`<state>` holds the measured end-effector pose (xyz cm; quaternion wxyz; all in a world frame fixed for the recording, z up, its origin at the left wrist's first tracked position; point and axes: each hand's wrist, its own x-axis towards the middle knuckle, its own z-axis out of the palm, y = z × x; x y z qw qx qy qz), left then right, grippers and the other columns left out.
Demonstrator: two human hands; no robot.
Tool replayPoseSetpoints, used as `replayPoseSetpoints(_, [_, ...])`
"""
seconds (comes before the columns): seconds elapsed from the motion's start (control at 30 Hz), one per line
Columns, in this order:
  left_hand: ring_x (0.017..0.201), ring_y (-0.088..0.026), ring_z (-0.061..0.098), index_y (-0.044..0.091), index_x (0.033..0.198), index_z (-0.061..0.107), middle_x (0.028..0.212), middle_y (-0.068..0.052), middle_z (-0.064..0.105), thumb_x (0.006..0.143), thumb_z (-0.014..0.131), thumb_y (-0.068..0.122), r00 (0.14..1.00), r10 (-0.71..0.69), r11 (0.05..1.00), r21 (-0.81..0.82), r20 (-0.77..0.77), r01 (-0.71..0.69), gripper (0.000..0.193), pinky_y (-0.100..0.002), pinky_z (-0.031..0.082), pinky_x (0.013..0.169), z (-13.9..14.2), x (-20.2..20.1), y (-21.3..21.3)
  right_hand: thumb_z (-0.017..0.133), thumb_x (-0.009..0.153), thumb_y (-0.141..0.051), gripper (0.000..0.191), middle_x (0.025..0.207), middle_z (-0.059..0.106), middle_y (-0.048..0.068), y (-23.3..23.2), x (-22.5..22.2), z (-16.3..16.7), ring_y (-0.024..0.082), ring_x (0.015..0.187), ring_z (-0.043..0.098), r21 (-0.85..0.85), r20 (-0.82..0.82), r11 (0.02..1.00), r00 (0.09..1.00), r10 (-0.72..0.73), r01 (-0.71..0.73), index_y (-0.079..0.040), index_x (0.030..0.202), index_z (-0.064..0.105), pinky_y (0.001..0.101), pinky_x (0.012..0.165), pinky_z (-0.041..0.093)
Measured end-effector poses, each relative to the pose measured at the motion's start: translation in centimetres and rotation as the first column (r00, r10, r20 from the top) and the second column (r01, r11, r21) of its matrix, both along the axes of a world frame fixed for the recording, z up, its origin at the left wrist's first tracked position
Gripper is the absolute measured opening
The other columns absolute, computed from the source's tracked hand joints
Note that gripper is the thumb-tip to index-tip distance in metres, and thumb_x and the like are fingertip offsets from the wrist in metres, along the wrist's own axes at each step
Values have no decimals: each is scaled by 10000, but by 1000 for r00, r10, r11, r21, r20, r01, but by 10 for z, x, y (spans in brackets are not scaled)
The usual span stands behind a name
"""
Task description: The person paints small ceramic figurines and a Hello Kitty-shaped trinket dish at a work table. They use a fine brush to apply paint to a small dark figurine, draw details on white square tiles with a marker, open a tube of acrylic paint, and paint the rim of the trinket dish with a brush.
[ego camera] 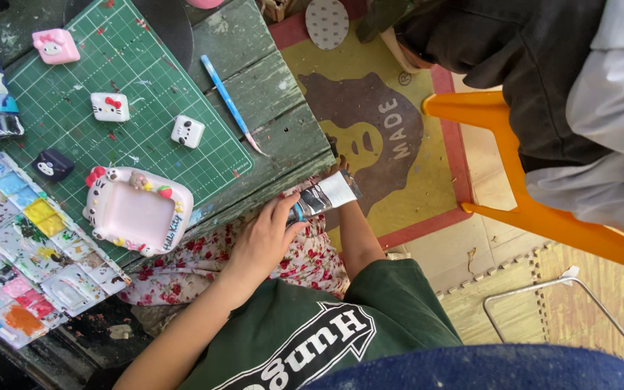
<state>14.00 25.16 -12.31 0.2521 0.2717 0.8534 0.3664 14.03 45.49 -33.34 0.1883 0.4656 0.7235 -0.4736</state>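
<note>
White paint tube (324, 195) sits in both hands, just off the counter (269, 108) edge. The left hand (265, 238) pinches its cap end; the right hand (339, 167) wraps its other end.

Bright, even daylight; sharp focus.

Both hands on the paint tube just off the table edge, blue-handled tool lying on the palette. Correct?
Not quite. The head view shows the blue-handled tool lying on the bare wooden table beside the green cutting mat, not on the palette. The rest holds: left hand and right hand both hold the paint tube just off the table edge.
</note>
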Motion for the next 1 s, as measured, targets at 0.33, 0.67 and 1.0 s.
replayPoseSetpoints(0.33, [1076, -444, 642, 92, 1353, 547, 1188, -237, 655, 898, 740, 323, 999, -21, 999, 33, -34, 22, 545, -484, 515, 879, -12, -48, 10, 720, 929, -397, 580, 1143, 670, 158, 0, -64, -9, 251, 978, 684, 160, 21, 987, 1000, 9, -12, -23, 1283, 453, 381, 806, 568])
replayPoseSetpoints(0.67, [1123, -399, 662, 59, 1357, 506, 1260, -193, 644, 940, 728, 206, 978, -45, 945, 326, 204, -25, 494, -444, 538, 900, 34, -18, -23, 666, 1027, -224, 384, 1055, 597, 93, -14, 3, 34, 146, 854, 583, 160, -619, 842, 717, -321, 515, -32, 1246, 416, 305, 713, 498])
replayPoseSetpoints(1.0, [988, -216, 628, 8, 1410, 452, 1243, -158, 591, 1024, 661, 181, 915, 324, 711, 576, 240, -403, 472, -341, 538, 887, 94, 4, -197, 652, 1111, 8, 270, 1194, 537, 50, -98, 28, 246, 125, 1039, 552, 197, -955, 929, 276, 109, 314, -45, 1329, 500, 264, 949, 472])
